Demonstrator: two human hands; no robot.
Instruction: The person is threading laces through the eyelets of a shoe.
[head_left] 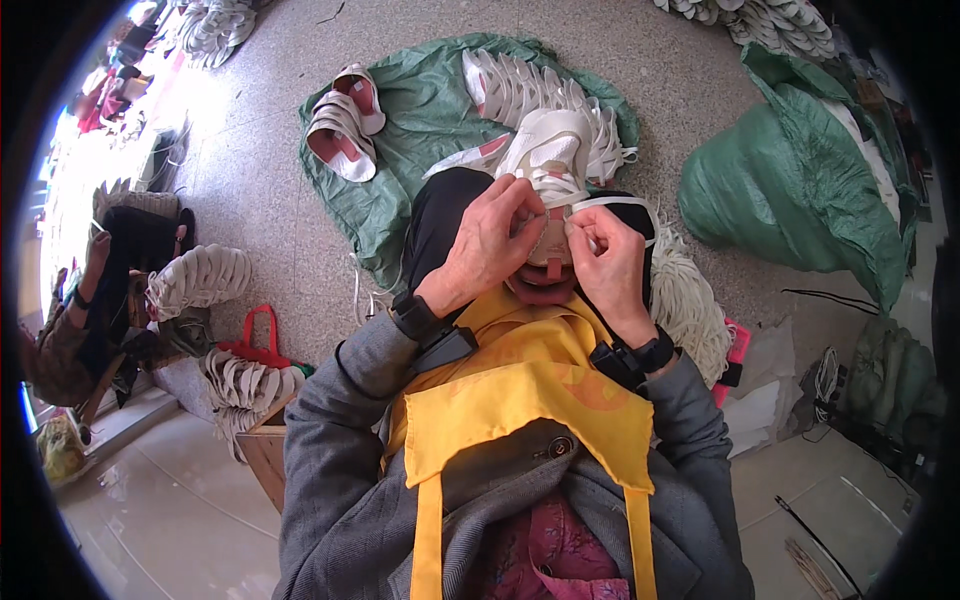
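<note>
A white and beige sneaker upper (552, 140) rests between my knees, its toe pointing away and its pink-lined opening toward me. White shoelace (620, 201) crosses its front, and a loose length loops out to the right over my dark trouser leg. My left hand (488, 243) pinches at the left eyelet edge, thumb and forefinger closed on what looks like the lace. At the opposite edge, my right hand (608, 262) is closed in a pinch on the lace. The fingertips hide part of the eyelets.
A green sheet (405, 100) on the floor bears several shoe uppers (343, 135). To the right stand a bulging green sack (770, 170) and a heap of white laces (685, 295). At left, another person (75, 310) sits by stacked uppers (205, 278) and a red bag (262, 350).
</note>
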